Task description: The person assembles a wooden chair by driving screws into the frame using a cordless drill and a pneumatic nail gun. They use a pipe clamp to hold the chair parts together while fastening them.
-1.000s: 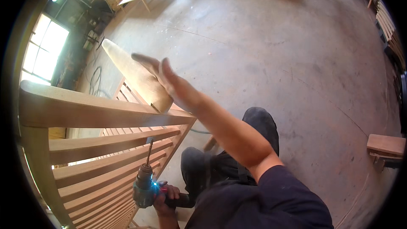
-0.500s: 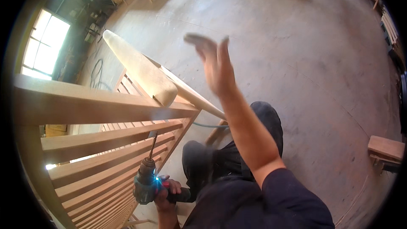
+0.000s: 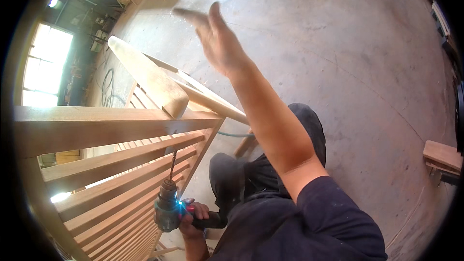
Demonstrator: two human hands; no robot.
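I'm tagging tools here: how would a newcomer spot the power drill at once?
Find the big slatted wooden frame at the lower left. By its right side, the left hand grips the power drill, bit pointing up the picture. Its teal body and bluish light set it apart from the plain wooden slats.

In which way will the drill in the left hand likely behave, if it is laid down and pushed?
The drill is probably heavy for its size, given its thick body. That rounded shape could let it roll or tip. The long, slim bit looks stiff but might snap if pushed sideways.
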